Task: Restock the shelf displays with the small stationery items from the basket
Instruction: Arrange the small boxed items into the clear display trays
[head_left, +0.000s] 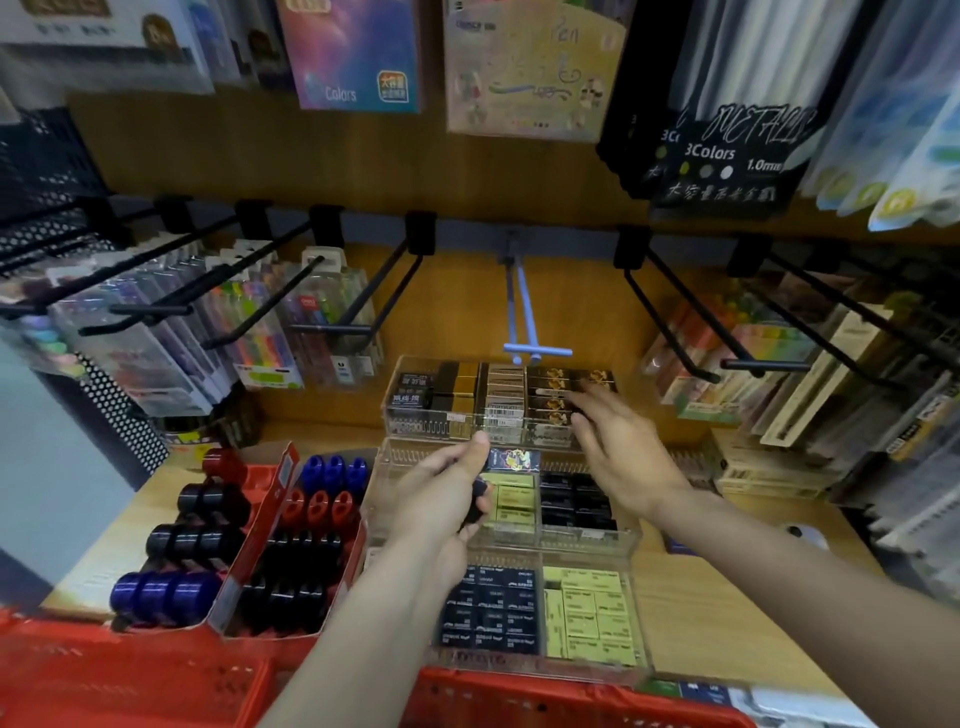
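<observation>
- A wooden shelf in a stationery shop; pen packs hang on black hooks at 10 o'clock.
- Three clear tiered trays at centre hold small black and yellow boxes.
- Red cartons at 8 o'clock hold red, blue and black rolls.
- The red basket sits at 6 o'clock.
- The left hand grips a small dark item over the middle tray.
- The right hand, fingers spread, reaches the top tray's dark boxes.

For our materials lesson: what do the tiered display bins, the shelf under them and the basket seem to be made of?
Tiered display bins: clear glossy plastic, probably acrylic; contents show through the walls.
Shelf: wood or wood-look laminate, matte; pale grain lines.
Basket: red moulded plastic, slotted walls.
</observation>
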